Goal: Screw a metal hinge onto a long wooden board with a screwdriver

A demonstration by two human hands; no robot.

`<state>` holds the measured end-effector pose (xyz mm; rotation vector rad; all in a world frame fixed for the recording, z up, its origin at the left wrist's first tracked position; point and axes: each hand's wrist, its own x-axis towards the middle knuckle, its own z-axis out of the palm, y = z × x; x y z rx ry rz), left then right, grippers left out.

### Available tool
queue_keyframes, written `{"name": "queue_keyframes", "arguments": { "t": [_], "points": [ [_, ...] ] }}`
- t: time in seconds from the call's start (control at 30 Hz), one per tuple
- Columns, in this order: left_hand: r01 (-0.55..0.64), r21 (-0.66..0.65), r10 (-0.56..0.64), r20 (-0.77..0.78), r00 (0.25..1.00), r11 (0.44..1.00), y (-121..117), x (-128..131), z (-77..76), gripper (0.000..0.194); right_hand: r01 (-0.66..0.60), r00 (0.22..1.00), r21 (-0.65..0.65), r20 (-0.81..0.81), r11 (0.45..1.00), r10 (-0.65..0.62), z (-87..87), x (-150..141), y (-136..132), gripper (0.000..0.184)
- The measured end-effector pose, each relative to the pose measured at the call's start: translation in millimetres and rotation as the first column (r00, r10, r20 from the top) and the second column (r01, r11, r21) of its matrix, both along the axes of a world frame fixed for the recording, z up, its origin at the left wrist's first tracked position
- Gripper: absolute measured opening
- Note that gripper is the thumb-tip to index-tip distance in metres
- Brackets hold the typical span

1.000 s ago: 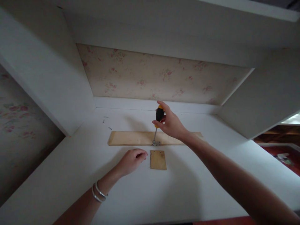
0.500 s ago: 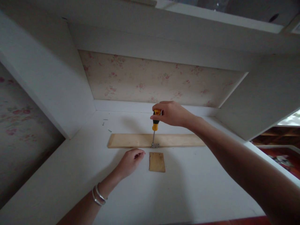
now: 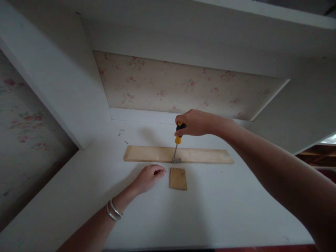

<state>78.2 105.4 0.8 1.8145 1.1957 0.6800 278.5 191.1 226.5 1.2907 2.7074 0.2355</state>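
My right hand [image 3: 194, 122] grips the yellow and black handle of a screwdriver [image 3: 178, 139]. The screwdriver stands nearly upright, its tip down on a small metal hinge [image 3: 176, 160]. That hinge lies at the near edge of a long wooden board [image 3: 147, 154]. My left hand [image 3: 151, 177] rests on the white surface just below the board, fingers curled together; whether anything is in them I cannot make out. Beside its fingertips lies a small squarish wooden piece [image 3: 178, 179] with two holes near its top edge, apart from the board.
The white desk surface [image 3: 223, 210] is bounded by a white side panel [image 3: 52, 77] on the left and a grey one on the right. Several small screws [image 3: 126, 142] lie beyond the board's left end. A white shelf [image 3: 183, 31] hangs overhead, with floral wallpaper [image 3: 168, 84] behind.
The view has shifted slightly, so the things sit a little differently in the picture. My right hand has turned a little on the screwdriver handle, while the tip stays on the hinge.
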Motion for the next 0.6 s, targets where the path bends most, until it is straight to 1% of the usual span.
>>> {"name": "queue_keyframes", "arguments": {
  "t": [0.07, 0.1, 0.2, 0.23, 0.27, 0.3, 0.33, 0.4, 0.43, 0.47, 0.57, 0.6],
  "points": [
    [0.001, 0.022, -0.001, -0.003, 1.0, 1.0, 0, 0, -0.7, 0.033, 0.067, 0.996, -0.002, 0.053, 0.998, -0.066, 1.4, -2, 5, 0.043],
    [0.003, 0.031, -0.003, -0.005, 1.0, 1.0, 0, 0, -1.2, 0.033, 0.061, 0.997, -0.026, 0.047, 0.998, -0.06, 1.6, -2, 7, 0.044],
    [0.005, 0.036, -0.005, -0.003, 1.0, 0.999, 0, -1, -3.0, 0.034, -0.05, 0.998, -0.151, -0.032, 0.987, 0.046, 2.2, -2, 9, 0.045],
    [0.003, 0.036, -0.003, 0.0, 1.0, 0.999, 0, -1, -3.6, 0.034, -0.075, 0.997, -0.181, -0.041, 0.981, 0.068, 2.6, -2, 9, 0.044],
    [0.001, 0.038, -0.001, 0.002, 1.0, 0.999, 0, -1, -4.1, 0.034, -0.073, 0.997, -0.192, -0.026, 0.979, 0.069, 3.0, -3, 8, 0.039],
    [-0.004, 0.042, 0.004, 0.004, 1.0, 0.999, 1, 0, -4.5, 0.034, -0.048, 0.999, -0.177, 0.006, 0.983, 0.049, 3.2, -5, 7, 0.032],
    [-0.013, 0.046, 0.013, 0.006, 1.0, 0.999, 1, 0, -4.9, 0.033, -0.011, 0.999, -0.14, 0.038, 0.99, 0.017, 3.1, -7, 5, 0.028],
    [-0.041, 0.05, 0.04, 0.005, 0.999, 0.998, 1, 1, -5.3, 0.033, 0.041, 0.997, -0.059, 0.069, 0.997, -0.037, 2.0, -9, 4, 0.037],
    [-0.058, 0.049, 0.057, 0.006, 0.998, 0.997, 2, 3, -5.5, 0.033, 0.037, 0.998, -0.042, 0.056, 0.998, -0.035, 1.2, -10, 3, 0.041],
    [-0.074, 0.045, 0.073, 0.013, 0.997, 0.996, 2, 4, -5.9, 0.033, 0.008, 1.0, -0.056, 0.028, 0.998, -0.006, 0.4, -10, 3, 0.043],
    [-0.095, 0.022, 0.093, 0.06, 0.994, 0.995, 4, 11, -7.5, 0.034, -0.12, 0.992, -0.171, -0.054, 0.978, 0.112, -0.4, -10, 3, 0.046],
    [-0.098, 0.006, 0.097, 0.067, 0.993, 0.995, 5, 15, -8.3, 0.035, -0.125, 0.992, -0.186, -0.049, 0.975, 0.118, -0.1, -10, 3, 0.043]
  ]
}}
